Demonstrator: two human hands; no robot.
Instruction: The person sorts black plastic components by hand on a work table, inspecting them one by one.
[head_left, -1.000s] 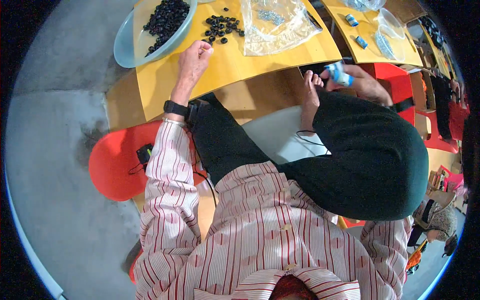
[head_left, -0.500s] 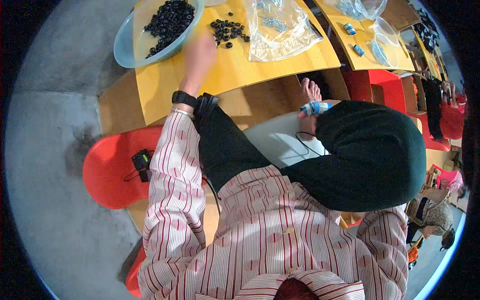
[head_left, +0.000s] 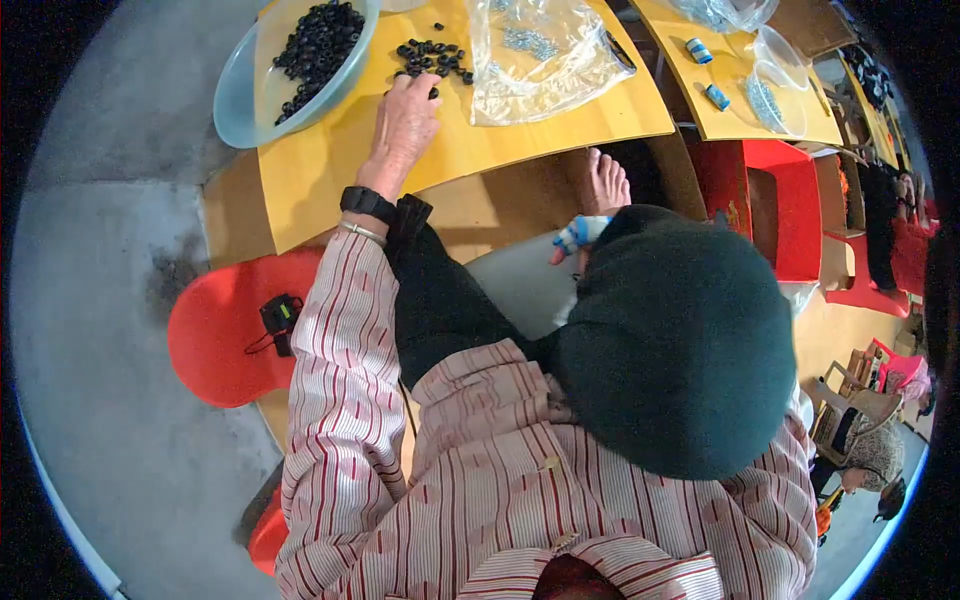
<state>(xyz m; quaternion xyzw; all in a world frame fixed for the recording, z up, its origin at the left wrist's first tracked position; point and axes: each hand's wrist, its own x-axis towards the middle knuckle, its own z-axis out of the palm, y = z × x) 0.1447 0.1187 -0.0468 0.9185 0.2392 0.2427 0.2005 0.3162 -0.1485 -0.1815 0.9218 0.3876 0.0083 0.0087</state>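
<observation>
My left hand (head_left: 405, 125) is at the near edge of a loose group of small black rings (head_left: 433, 58) on the yellow table. Its fingers are bent together, with a black ring showing at the fingertips. To its left, a translucent pale-blue basin (head_left: 238, 118) holds a heap of similar black rings. My right hand (head_left: 570, 240) shows only in part beyond my raised, dark-clothed knee. Blue-and-white wrapping covers some of its fingers; the knee hides the rest, so its grip does not show.
A clear plastic bag (head_left: 545, 95) with small metallic pieces lies right of the rings. On another yellow table (head_left: 735, 125) are blue-and-white rolls and clear containers. A red chair (head_left: 215, 330) with a small black device stands at left; a red bin (head_left: 790, 220) is at right.
My left hand has moved from beside the basin's rim onto the edge of the loose rings. My raised knee has shifted left, covering more of my right hand.
</observation>
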